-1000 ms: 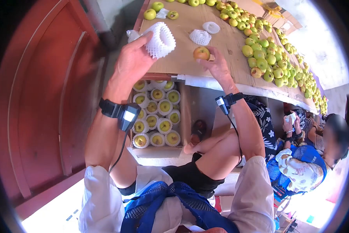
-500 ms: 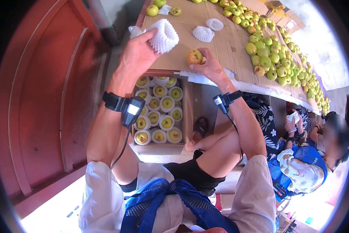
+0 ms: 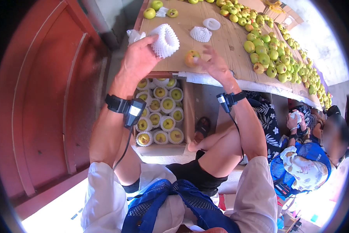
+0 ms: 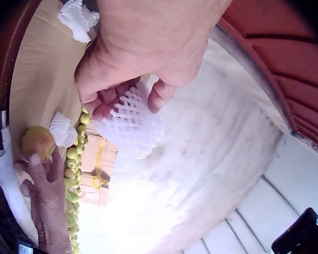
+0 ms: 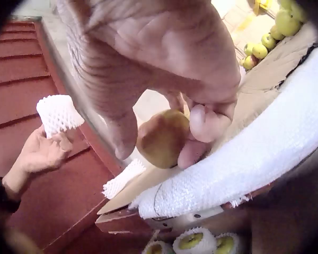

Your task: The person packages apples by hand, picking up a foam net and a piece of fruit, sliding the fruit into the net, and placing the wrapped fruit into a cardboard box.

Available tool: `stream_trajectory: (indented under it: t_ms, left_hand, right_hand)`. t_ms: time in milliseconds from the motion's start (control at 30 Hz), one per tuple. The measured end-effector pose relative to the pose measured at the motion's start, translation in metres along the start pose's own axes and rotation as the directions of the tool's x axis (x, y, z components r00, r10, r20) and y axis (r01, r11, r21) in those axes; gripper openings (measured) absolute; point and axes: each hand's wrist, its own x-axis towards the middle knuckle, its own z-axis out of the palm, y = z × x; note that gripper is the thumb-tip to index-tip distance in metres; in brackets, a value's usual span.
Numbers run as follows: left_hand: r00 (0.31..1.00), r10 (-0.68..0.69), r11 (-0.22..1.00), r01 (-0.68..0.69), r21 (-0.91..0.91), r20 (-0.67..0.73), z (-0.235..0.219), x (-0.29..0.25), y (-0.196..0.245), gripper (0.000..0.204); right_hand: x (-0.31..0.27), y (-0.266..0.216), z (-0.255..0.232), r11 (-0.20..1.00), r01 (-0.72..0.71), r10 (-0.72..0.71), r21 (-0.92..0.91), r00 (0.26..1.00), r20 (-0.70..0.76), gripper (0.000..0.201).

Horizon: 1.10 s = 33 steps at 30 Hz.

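My left hand [image 3: 141,58] grips a white foam net sleeve [image 3: 165,40], its round mouth facing the right side. In the left wrist view, fingers and thumb pinch the sleeve's edge [image 4: 132,124]. My right hand [image 3: 218,69] is beside a yellow-red apple [image 3: 191,58] over the cardboard-covered table, its fingers spread. The thumb tip overlaps the apple in the head view, while the index finger stands away from it. In the right wrist view the apple [image 5: 163,138] sits between thumb and fingers, a gap showing beside the thumb.
Two foam sleeves [image 3: 201,34] lie on the table [image 3: 228,50], with a long heap of apples [image 3: 269,58] at right. Below the table edge, a carton [image 3: 187,112] holds several sleeved apples. A red door [image 3: 42,97] stands at left; another person [image 3: 302,163] sits at right.
The right hand's fingers have come apart from their pinch on the apple, which has shifted slightly left. The left hand keeps hold of the sleeve.
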Motion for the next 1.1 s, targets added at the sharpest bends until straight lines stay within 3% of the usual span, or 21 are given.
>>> stream_trajectory:
  t_ms: [100,167,233,300,433,600,733,833,933,1033,1100]
  left_hand:
    - [1.0,-0.021,0.999,0.021,-0.035,0.011,0.001,0.0,-0.006,0.045]
    - [0.995,-0.081,0.995,0.084,-0.057,0.066,0.0,0.002,-0.013,0.045]
    - [0.983,-0.142,0.989,0.145,-0.017,0.116,0.009,-0.001,-0.02,0.045]
    - [0.973,-0.189,0.982,0.185,0.038,0.136,0.018,-0.006,-0.024,0.045]
    - [0.965,-0.212,0.97,0.187,0.156,0.157,0.004,0.001,-0.025,0.042]
    - [0.967,-0.222,0.948,0.183,0.262,0.126,0.003,0.003,-0.027,0.037]
    - [0.956,-0.239,0.95,0.195,0.242,0.168,0.0,0.01,-0.03,0.035]
    - [0.95,-0.252,0.952,0.208,0.223,0.187,0.003,0.01,-0.03,0.036]
    - [0.95,-0.251,0.955,0.212,0.206,0.187,0.002,0.013,-0.032,0.037]
    - [0.957,-0.239,0.956,0.203,0.21,0.162,0.004,0.014,-0.034,0.04]
    - [0.969,-0.201,0.959,0.164,0.233,0.144,0.008,0.014,-0.036,0.042]
  right_hand:
    - [-0.003,-0.028,-0.019,0.989,0.065,-0.051,0.133,0.993,-0.106,0.058]
    - [-0.025,-0.07,-0.019,0.931,0.004,-0.026,0.366,0.998,0.055,0.048]
    - [-0.033,-0.081,-0.008,0.787,-0.094,-0.043,0.61,0.978,0.206,0.046]
    - [-0.031,-0.08,0.003,0.544,-0.219,-0.13,0.81,0.932,0.339,0.047]
    - [-0.033,-0.084,-0.004,0.509,-0.253,-0.053,0.823,0.945,0.323,0.034]
    - [-0.015,-0.06,-0.005,0.401,-0.274,-0.125,0.874,0.929,0.348,0.025]
    - [-0.015,-0.062,-0.01,0.253,-0.321,-0.122,0.913,0.925,0.359,0.023]
    - [-0.016,-0.065,-0.012,0.227,-0.325,-0.156,0.918,0.918,0.364,0.023]
    - [-0.014,-0.061,-0.014,0.231,-0.414,-0.184,0.881,0.87,0.457,0.025]
    - [-0.006,-0.053,-0.019,0.357,-0.395,-0.194,0.846,0.855,0.481,0.027]
    - [-0.006,-0.053,-0.023,0.408,-0.347,-0.125,0.844,0.895,0.429,0.026]
